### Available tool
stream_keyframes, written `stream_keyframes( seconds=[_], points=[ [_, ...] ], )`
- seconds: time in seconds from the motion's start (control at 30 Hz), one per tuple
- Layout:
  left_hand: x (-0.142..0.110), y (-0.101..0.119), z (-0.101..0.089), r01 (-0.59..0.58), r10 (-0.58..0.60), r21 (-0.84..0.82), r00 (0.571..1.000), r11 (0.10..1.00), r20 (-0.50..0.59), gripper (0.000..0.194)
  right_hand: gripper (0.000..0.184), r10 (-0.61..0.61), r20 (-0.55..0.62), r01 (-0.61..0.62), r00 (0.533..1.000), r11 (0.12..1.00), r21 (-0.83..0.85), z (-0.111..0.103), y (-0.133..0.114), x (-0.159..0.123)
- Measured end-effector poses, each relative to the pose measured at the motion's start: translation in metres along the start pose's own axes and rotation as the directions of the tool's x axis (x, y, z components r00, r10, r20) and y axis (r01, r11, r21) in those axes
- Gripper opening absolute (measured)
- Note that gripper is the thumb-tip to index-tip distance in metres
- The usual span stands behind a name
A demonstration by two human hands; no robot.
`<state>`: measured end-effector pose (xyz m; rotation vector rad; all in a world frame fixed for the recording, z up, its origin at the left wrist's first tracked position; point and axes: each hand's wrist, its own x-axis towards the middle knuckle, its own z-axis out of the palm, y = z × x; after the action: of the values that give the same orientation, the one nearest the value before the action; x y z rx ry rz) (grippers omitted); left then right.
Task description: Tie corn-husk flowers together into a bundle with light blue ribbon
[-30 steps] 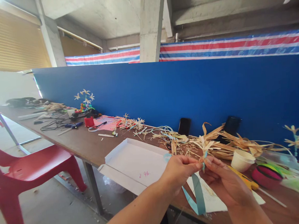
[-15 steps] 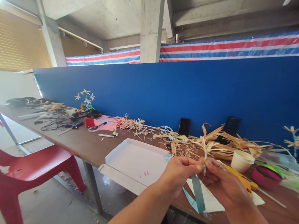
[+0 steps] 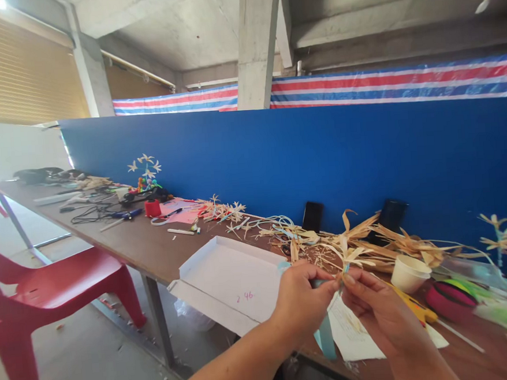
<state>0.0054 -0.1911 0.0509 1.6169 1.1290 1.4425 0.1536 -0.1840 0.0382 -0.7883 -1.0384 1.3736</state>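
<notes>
Clock positions are read from the grip point, with 12 o'clock at the top of the view. A blue partition [image 3: 294, 158] spans 12 o'clock, behind the brown desk [image 3: 162, 248], which extends toward 10 o'clock. A red chair [image 3: 64, 278] stands at 9 o'clock, well apart from the grip point. A white box tray [image 3: 228, 273], also at 9 o'clock but closer, lies open on the desk; its base bears the pink marking "2 46". A heap of dried husk strips [image 3: 413, 243] lies at 2 o'clock. A white sheet [image 3: 355, 342] lies at 6 o'clock, beneath the hands.

Left hand [image 3: 304, 296]: thumb and index finger are closed in a pinch, gripping ribbon. Right hand [image 3: 376, 303]: thumb and fingers are closed on a stem, its fingertips meeting those of the left.

Two dark phones lean against the partition: one phone [image 3: 312, 216] at 11 o'clock, the other [image 3: 393, 214] at 2 o'clock. A white cup [image 3: 410, 274] sits at 3 o'clock, near the right hand. The light-blue ribbon [image 3: 326, 338] hangs at 7 o'clock, below the left hand. The pale flower [image 3: 349, 255] is held at the grip point, above the desk, petals uppermost.
</notes>
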Motion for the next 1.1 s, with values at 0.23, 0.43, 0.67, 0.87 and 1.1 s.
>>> stream_keyframes(
  seconds=[0.23,0.43,0.67,0.87,1.1],
  points=[
    [-0.004,-0.005,0.009,-0.163,0.165,0.11,0.986,0.981,-0.015,0.005,0.02,-0.019,-0.032,0.016,0.999,0.993,-0.117,-0.007,-0.001,-0.002],
    [-0.002,-0.004,0.011,-0.167,0.173,0.154,0.984,0.974,-0.031,0.005,0.02,0.013,-0.102,-0.027,0.995,0.99,-0.136,-0.006,0.0,-0.004],
    [0.0,-0.002,0.01,-0.102,0.109,0.153,0.993,0.983,-0.04,0.009,0.026,0.009,-0.159,-0.038,0.987,0.982,-0.185,0.0,-0.001,-0.008],
    [0.0,-0.007,0.011,-0.08,0.09,0.162,0.995,0.983,-0.054,0.006,0.029,-0.018,-0.16,-0.026,0.987,0.963,-0.27,-0.002,0.002,-0.006],
    [0.004,-0.008,0.006,-0.05,0.048,0.115,0.999,0.992,0.02,0.008,0.028,-0.046,-0.123,0.004,0.991,0.946,-0.325,-0.009,0.004,-0.004]
  ],
)
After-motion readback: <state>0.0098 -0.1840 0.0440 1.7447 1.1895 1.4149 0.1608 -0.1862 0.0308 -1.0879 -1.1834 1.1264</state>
